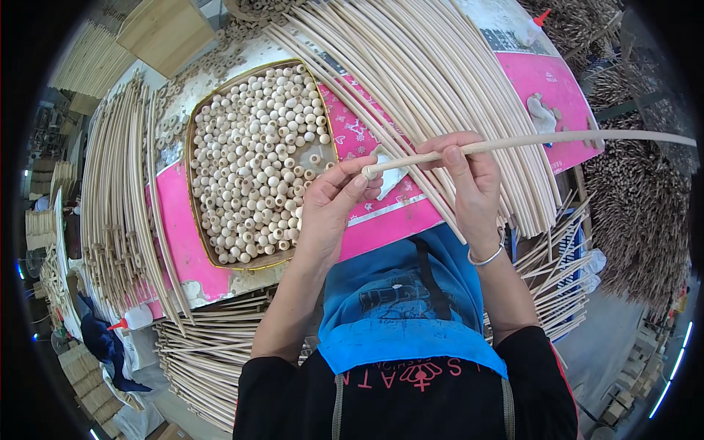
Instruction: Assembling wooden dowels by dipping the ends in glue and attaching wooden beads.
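Between finger and thumb, my left hand (pixel 334 198) pinches a wooden bead (pixel 369 171) at the near end of a wooden rod (pixel 543 139). My right hand (pixel 469 176) grips that same rod a little further along, and it stretches away to the right. Whether the bead is fully on the rod's tip cannot be made out. A shallow box (pixel 192 192) with a yellow rim, full of round drilled beads (pixel 257 147), lies left of my left hand. Some white material (pixel 392 182) shows behind the rod, partly covered by my fingers.
Many bare rods (pixel 440 81) lie across the pink-covered table (pixel 411 222). Rods with rings (pixel 117 205) line its left side. Glue bottles sit at the lower left (pixel 138 317) and upper right (pixel 529 31). Large rod bundles (pixel 638 227) stand at the right, and more rods (pixel 213 359) lie below.
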`<state>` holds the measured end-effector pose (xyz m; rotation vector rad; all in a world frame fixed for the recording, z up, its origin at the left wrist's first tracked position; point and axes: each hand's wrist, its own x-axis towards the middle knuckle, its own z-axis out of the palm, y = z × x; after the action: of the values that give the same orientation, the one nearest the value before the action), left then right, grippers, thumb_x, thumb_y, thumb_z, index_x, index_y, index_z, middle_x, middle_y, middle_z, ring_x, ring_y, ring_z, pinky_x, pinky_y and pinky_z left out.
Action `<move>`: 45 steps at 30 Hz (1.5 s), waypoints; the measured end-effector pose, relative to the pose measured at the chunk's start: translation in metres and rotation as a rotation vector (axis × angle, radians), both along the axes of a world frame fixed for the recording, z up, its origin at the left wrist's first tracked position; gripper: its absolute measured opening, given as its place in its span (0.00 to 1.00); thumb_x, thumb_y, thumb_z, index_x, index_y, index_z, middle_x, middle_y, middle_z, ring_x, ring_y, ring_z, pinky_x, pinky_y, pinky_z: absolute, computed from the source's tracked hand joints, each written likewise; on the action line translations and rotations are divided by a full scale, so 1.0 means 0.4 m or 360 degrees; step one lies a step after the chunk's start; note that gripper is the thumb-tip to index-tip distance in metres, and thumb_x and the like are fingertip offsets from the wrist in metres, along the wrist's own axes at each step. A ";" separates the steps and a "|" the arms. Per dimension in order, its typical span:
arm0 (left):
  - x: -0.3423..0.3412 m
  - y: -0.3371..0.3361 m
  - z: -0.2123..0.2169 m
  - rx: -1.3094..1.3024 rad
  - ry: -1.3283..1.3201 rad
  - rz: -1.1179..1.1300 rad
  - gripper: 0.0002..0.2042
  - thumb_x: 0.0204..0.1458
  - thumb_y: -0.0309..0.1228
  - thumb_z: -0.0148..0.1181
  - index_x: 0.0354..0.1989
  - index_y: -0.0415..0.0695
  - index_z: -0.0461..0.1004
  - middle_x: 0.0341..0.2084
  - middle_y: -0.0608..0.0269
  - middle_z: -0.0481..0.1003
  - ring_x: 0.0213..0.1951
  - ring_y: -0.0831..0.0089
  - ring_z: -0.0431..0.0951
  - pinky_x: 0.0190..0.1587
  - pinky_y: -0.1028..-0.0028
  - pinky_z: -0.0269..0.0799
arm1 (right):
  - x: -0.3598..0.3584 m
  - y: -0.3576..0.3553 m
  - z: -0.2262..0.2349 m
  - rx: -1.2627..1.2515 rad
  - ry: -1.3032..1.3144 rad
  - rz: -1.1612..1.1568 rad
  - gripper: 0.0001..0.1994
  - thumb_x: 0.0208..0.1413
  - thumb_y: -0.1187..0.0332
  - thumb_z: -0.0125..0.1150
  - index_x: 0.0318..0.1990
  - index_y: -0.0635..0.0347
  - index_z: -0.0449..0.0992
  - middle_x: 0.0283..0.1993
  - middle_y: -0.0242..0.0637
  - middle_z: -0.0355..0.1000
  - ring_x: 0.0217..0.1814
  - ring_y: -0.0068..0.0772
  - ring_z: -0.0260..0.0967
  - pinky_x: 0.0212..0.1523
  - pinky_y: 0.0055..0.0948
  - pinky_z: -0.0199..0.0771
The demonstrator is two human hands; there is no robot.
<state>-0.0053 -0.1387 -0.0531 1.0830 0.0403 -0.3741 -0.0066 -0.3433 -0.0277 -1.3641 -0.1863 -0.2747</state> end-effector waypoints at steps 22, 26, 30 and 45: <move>0.030 -0.209 0.021 -0.0422 -0.0210 0.0372 0.17 0.63 0.23 0.53 0.59 0.42 0.63 0.42 0.59 0.75 0.47 0.71 0.78 0.51 0.70 0.78 | -0.089 0.031 -0.030 0.0587 0.0522 -0.0392 0.15 0.71 0.64 0.47 0.52 0.66 0.73 0.41 0.39 0.77 0.44 0.28 0.77 0.42 0.26 0.80; 0.074 -0.152 0.028 -0.0268 -0.0280 0.0320 0.17 0.62 0.22 0.52 0.60 0.43 0.63 0.41 0.60 0.76 0.45 0.70 0.79 0.47 0.71 0.80 | -0.237 -0.064 0.110 -0.0621 0.0460 -0.0097 0.09 0.64 0.74 0.53 0.45 0.67 0.79 0.37 0.39 0.78 0.36 0.24 0.73 0.37 0.21 0.71; 0.124 -0.067 0.067 -0.0070 -0.0297 0.0371 0.17 0.62 0.21 0.50 0.60 0.40 0.65 0.41 0.58 0.77 0.45 0.69 0.80 0.49 0.68 0.79 | -0.317 -0.258 0.107 -0.2066 0.0130 -0.0697 0.26 0.50 0.63 0.69 0.56 0.62 0.73 0.50 0.43 0.74 0.54 0.46 0.67 0.57 0.40 0.60; 0.237 -0.052 0.129 0.0376 -0.0874 0.0335 0.18 0.69 0.33 0.45 0.60 0.35 0.66 0.39 0.58 0.77 0.43 0.74 0.78 0.51 0.72 0.76 | -0.464 -0.340 -0.083 -0.0903 0.0725 -0.0077 0.11 0.63 0.66 0.57 0.44 0.63 0.81 0.32 0.40 0.77 0.31 0.27 0.74 0.34 0.26 0.72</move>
<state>0.0896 -0.1597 -0.0016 1.3706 -0.2937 0.1291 -0.1923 -0.4793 -0.0610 -1.9557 0.1649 0.0651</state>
